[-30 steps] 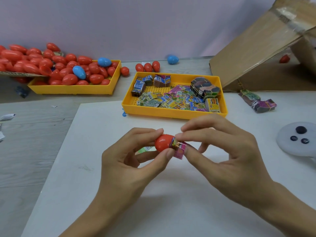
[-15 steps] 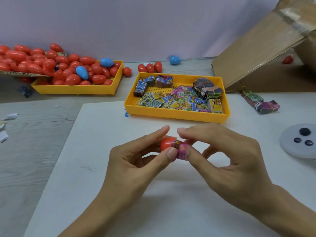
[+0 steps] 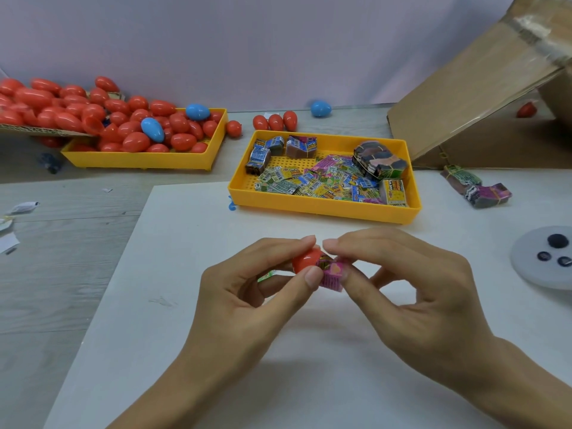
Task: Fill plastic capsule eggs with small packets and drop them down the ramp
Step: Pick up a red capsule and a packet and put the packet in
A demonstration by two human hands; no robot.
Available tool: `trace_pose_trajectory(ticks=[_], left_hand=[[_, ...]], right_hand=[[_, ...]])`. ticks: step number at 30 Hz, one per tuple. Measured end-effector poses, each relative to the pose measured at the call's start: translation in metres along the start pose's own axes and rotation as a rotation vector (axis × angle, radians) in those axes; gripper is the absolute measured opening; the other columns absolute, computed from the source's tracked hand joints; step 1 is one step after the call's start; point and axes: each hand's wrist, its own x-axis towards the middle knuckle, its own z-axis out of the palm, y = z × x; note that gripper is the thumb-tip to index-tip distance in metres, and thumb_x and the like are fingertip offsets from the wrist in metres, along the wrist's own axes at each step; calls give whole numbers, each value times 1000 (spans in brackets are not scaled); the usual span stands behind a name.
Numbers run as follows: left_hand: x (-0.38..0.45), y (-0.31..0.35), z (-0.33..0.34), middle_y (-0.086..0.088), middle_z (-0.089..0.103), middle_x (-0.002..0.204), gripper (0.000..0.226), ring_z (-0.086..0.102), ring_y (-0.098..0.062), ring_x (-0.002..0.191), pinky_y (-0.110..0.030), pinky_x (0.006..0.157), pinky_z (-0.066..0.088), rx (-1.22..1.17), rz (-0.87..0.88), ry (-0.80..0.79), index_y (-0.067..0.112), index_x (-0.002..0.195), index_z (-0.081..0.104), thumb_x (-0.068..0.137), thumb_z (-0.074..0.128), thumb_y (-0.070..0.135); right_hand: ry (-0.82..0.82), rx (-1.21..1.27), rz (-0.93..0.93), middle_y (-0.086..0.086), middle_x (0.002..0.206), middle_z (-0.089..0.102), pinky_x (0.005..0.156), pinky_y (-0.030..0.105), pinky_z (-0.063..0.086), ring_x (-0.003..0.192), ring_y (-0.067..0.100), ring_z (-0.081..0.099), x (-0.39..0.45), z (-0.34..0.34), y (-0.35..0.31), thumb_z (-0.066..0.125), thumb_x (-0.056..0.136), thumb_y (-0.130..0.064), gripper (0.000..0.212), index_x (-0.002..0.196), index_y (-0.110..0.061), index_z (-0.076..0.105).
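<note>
My left hand (image 3: 247, 292) pinches a red capsule egg half (image 3: 305, 261) between thumb and forefinger above the white board. My right hand (image 3: 411, 292) pinches a small pink packet (image 3: 332, 274) whose end sits at the egg half's opening. A bit of green packet (image 3: 264, 277) shows behind my left fingers. A yellow tray of small packets (image 3: 325, 209) lies just beyond my hands. The cardboard ramp (image 3: 470, 97) rises at the far right. A second yellow tray (image 3: 139, 162) at the far left is heaped with red eggs and two blue ones.
Three red eggs (image 3: 275, 121) and a blue egg (image 3: 320, 108) lie behind the packet tray. Banded packet bundles (image 3: 476, 188) sit right of it. A grey round disc with dark buttons (image 3: 544, 258) lies at the right edge. Paper scraps (image 3: 12, 224) litter the left floor.
Both hands have stayed together over the board, and the fingers have closed tighter on the egg half and the pink packet.
</note>
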Motion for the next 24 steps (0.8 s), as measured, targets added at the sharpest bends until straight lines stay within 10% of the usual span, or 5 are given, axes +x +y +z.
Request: trace_pose_trajectory(ticks=[24], left_hand=[[-1,1,-4,-13,71,95,29,71,-23,73,-24,71,56,-44,-77,-73,16,109,78,81,70,22]], right_hand=[[-11,-96,-51,-3,89,70,56,15,50,84,4,64,-1,-1,1,64,88,-11,14,93,-6,75]])
